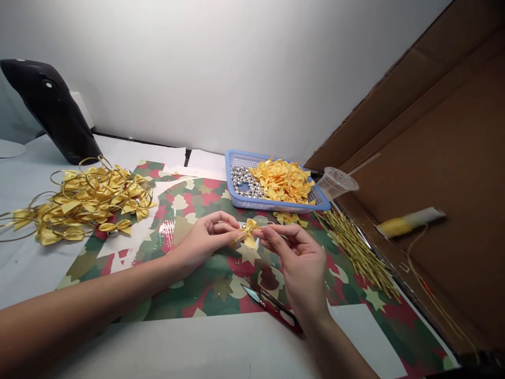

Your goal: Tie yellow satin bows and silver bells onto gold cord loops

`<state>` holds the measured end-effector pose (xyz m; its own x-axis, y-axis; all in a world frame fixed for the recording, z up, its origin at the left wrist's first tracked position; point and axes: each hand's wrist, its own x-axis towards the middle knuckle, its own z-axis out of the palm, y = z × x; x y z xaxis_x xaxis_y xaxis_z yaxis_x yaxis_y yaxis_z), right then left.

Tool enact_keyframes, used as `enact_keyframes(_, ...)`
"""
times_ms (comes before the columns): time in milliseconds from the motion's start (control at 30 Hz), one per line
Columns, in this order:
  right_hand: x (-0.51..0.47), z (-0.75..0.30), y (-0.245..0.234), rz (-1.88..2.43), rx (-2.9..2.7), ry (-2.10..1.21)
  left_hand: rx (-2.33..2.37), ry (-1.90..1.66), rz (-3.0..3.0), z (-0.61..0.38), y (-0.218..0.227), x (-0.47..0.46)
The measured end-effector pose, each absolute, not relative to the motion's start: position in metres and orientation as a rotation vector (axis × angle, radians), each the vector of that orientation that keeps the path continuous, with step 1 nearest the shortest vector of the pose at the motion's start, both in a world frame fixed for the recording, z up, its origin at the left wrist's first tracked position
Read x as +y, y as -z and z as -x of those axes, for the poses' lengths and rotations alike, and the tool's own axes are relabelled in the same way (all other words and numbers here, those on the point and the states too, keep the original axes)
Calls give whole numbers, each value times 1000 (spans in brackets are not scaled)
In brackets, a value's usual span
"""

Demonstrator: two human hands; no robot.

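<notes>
Between my two hands, over the patterned sheet, is a small yellow ribbon bow [250,237] with thin gold cord at it. My left hand [211,233] pinches the bow's left side, where the gold cord crosses. From the right, my right hand [300,252] pinches at the bow's other side with thumb and forefinger; the exact strand in that pinch is too small to make out. Below the right hand lie red-handled thread snips [276,311], blades pointing up and left. Just behind the hands, a few loose yellow bows [292,219] rest by the basket.
A blue basket [272,206] holds silver bells [246,181] and yellow bows [282,179]. Gold cords [359,252] lie at right, near a plastic cup [337,181] and a yellow thread spool [410,222] by the cardboard wall. Finished-looking bows with loops [87,200] pile at left before a black device [55,110].
</notes>
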<state>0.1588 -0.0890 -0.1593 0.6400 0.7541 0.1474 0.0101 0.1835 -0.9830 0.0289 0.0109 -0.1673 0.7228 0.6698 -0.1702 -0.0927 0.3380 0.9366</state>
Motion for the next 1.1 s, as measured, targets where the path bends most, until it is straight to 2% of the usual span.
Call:
enact_keyframes(433, -98, -154, 157, 1342, -972, -325, 682, -531, -1109, -30, 167, 10)
enact_keyframes(1100, -95, -157, 159, 1404, -948, -270, 634, -525, -1111, -31, 170, 11)
